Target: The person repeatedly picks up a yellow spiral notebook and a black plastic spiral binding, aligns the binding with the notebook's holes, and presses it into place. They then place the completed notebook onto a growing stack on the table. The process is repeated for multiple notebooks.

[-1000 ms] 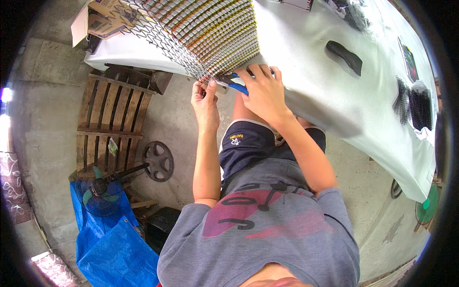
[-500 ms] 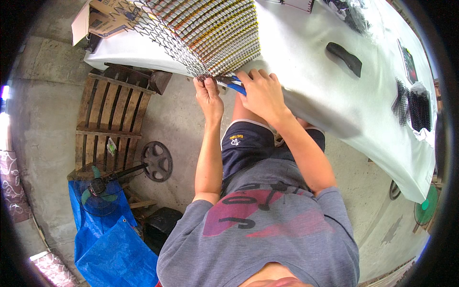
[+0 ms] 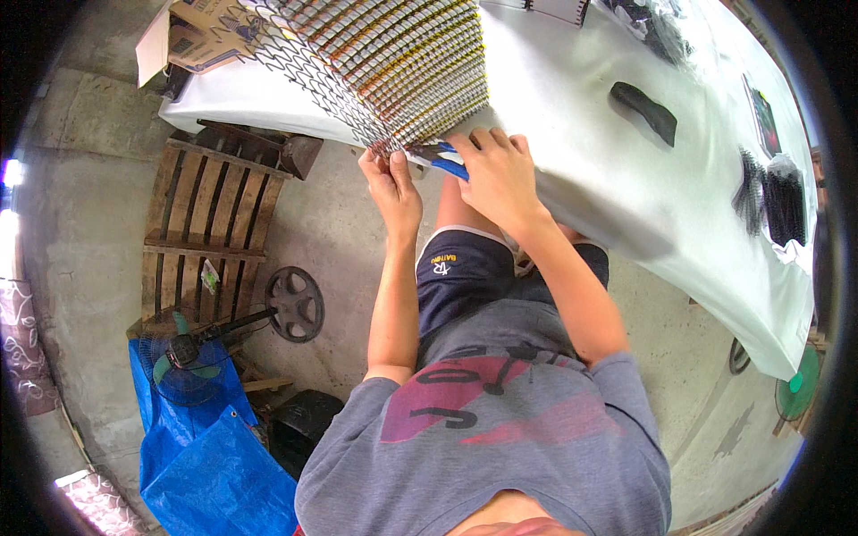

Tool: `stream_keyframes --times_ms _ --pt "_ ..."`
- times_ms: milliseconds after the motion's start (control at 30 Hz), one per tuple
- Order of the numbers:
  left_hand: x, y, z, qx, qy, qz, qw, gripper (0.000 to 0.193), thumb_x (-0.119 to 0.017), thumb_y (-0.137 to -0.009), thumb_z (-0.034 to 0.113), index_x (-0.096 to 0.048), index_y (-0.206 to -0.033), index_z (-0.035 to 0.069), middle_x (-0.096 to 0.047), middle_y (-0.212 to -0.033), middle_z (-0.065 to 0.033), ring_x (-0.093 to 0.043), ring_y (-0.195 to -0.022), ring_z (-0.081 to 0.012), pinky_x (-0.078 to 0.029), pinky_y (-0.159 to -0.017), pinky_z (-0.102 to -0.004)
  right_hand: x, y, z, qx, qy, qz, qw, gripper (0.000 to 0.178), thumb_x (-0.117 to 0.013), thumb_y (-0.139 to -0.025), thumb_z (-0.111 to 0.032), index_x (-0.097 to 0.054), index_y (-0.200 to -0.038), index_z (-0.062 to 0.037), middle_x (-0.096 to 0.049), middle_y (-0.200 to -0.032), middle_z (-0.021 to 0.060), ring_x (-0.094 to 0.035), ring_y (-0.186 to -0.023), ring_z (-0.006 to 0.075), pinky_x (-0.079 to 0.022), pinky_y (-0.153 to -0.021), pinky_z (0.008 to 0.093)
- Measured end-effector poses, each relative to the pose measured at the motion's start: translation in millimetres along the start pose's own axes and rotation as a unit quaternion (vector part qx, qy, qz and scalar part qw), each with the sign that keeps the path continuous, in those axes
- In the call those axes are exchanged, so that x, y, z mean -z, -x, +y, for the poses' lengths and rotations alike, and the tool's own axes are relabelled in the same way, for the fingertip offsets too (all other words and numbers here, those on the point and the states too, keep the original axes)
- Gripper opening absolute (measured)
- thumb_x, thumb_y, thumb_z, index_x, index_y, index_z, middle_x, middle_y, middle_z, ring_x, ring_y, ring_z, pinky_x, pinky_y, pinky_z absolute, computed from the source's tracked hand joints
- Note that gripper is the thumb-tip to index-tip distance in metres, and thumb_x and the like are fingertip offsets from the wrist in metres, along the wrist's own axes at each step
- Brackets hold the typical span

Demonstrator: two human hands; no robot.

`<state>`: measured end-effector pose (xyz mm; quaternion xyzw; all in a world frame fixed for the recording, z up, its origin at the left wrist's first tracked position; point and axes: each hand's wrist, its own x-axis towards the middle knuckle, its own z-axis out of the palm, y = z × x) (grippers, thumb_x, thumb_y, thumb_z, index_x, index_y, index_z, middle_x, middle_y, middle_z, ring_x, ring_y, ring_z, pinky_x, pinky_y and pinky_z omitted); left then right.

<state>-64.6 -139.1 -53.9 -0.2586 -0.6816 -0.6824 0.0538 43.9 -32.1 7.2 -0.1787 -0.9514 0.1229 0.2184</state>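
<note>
A wire mesh panel [image 3: 407, 67] with rows of dark, yellow and orange strands lies over the edge of the white-covered table [image 3: 572, 98], its lower corner pointing toward me. That corner is pinched between the thumb and fingers of my left hand [image 3: 393, 192]. My right hand [image 3: 499, 174] is wrapped around blue-handled pliers [image 3: 450, 167]. The dark jaws of the pliers point left and reach the mesh edge beside my left fingertips. Whether the jaws grip a wire is too small to tell.
A cardboard box [image 3: 201, 40] sits at the table's far left. On the right lie a flat black piece [image 3: 645, 113] and a bundle of black mesh [image 3: 785, 210]. Left on the floor are a wooden pallet [image 3: 201, 196], a fan [image 3: 183, 357] and a blue tarp [image 3: 214, 473].
My hands and the pliers have shifted very slightly downward and right, and my left fingers have changed their pinch on the mesh corner. The mesh has moved slightly with them.
</note>
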Motion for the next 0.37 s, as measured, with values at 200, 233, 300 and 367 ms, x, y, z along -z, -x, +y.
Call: stream_keyframes --times_ms 200,233,300,367 --pt "2.4 4.7 5.9 0.036 0.08 -0.029 0.996 0.027 -0.048 -0.096 0.022 -0.039 -0.112 0.002 -0.046 -0.078 0.0017 -0.037 -0.062 -0.0037 -0.033 -0.053 -0.0184 7.1 1.0 -2.1 -0.001 -0.007 0.06 0.998 0.056 -0.073 -0.063 -0.015 -0.055 -0.116 -0.0183 -0.055 -0.098 0.0036 -0.052 -0.099 0.0212 -0.034 -0.09 0.0432" --pt "1.9 4.6 7.1 0.039 0.094 -0.032 0.994 0.027 -0.048 -0.096 0.022 -0.039 -0.112 0.002 -0.045 -0.077 0.0018 -0.036 -0.062 -0.0033 -0.032 -0.053 -0.0181 6.9 -0.1 -3.4 -0.002 -0.004 0.05 0.999 0.055 -0.073 -0.063 -0.016 -0.055 -0.116 -0.0184 -0.055 -0.099 0.0038 -0.052 -0.099 0.0211 -0.034 -0.09 0.0429" --pt "1.4 5.4 4.0 0.036 0.086 -0.03 0.995 0.027 -0.049 -0.096 0.024 -0.037 -0.113 0.006 -0.043 -0.077 0.0022 -0.036 -0.061 -0.0032 -0.031 -0.051 -0.0184 6.6 -2.1 -6.2 -0.006 0.002 0.029 1.0 0.055 -0.073 -0.064 -0.016 -0.055 -0.116 -0.0185 -0.055 -0.099 0.0042 -0.052 -0.1 0.021 -0.033 -0.09 0.0424" --pt "1.3 5.5 0.8 0.026 0.077 -0.026 0.996 0.029 -0.05 -0.095 0.026 -0.037 -0.113 0.008 -0.041 -0.077 0.0026 -0.035 -0.061 -0.0031 -0.031 -0.049 -0.0184 7.8 -2.9 -9.0 -0.022 0.0 -0.013 1.0 0.056 -0.073 -0.065 -0.017 -0.054 -0.118 -0.0185 -0.055 -0.101 0.0047 -0.052 -0.103 0.0211 -0.032 -0.092 0.0427"
